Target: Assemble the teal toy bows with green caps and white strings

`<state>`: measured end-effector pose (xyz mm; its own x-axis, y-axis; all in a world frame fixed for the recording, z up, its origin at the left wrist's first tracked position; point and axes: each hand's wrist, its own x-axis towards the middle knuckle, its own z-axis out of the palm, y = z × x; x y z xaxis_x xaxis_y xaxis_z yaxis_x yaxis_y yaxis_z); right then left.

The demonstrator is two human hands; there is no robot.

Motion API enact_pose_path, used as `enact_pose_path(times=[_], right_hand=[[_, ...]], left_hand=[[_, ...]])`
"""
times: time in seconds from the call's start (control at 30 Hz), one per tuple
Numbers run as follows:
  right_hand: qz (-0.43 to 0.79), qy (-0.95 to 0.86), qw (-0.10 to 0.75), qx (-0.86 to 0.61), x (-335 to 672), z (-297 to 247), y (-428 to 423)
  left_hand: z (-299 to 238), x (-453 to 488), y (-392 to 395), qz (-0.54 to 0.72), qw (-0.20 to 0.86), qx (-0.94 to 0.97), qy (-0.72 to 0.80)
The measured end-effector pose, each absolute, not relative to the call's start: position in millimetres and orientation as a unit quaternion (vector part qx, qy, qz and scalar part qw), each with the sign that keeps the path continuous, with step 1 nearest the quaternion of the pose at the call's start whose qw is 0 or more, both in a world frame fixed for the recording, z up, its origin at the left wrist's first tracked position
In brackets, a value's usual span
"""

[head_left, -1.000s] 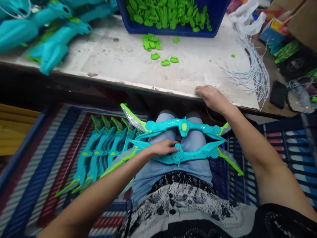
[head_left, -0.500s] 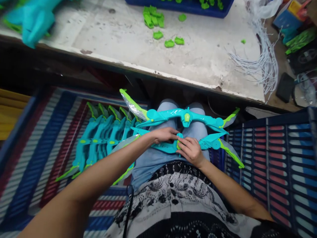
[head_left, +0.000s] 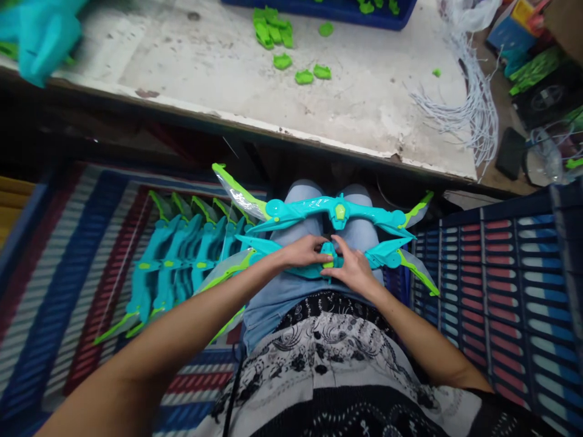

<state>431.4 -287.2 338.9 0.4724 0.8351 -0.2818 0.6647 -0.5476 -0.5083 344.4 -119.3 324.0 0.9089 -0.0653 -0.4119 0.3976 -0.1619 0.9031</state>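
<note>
Across my lap lies a teal and green toy bow (head_left: 385,255). My left hand (head_left: 306,250) is closed on its middle section, the fingers and thumb at the centre piece. On the other side of that piece, my right hand (head_left: 355,267) grips with thumb and forefinger spaced apart around it. The green insert at the centre shows partly between the hands. Just beyond, a second toy bow (head_left: 300,208) rests over my knees, its green centre insert facing up. Neither hand touches that one.
Several stacked toy bows (head_left: 168,264) lie on a striped surface (head_left: 40,303) to the left. A worktable (head_left: 218,73) ahead holds loose green parts (head_left: 273,27), a blue tray (head_left: 319,8) and white strings (head_left: 483,115). At right stands a dark slatted crate (head_left: 483,243).
My right hand's fingers have spread from over the centre piece to around its sides, uncovering more of it. The whole view has shifted slightly.
</note>
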Motion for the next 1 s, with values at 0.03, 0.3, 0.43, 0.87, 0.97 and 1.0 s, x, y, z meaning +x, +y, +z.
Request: enact_pose_path(times=[0.03,0.3,0.43,0.87,0.97,1.0], right_hand=[[0.277,-0.443,0.135,-0.842,433,342,-284],[0.286,-0.464,0.101,-0.832,428,346,-280],[0.211,-0.519,0.224,-0.797,463,362,-284],[-0.055,-0.455,0.269,-0.847,607,421,-306],[0.029,-0.579,0.229,-0.782,545,396,-308],[0.046,-0.602,0.215,-0.768,528,388,-309]], left_hand=[[324,344,-120,-0.178,0.632,0.746,0.114],[322,341,-124,-0.169,0.641,0.737,0.134],[328,332,-122,-0.181,0.579,0.785,0.122],[348,321,-110,-0.035,0.466,0.847,0.254],[344,298,-132,0.001,0.425,0.875,0.230],[342,292,-141,0.004,0.407,0.887,0.218]])
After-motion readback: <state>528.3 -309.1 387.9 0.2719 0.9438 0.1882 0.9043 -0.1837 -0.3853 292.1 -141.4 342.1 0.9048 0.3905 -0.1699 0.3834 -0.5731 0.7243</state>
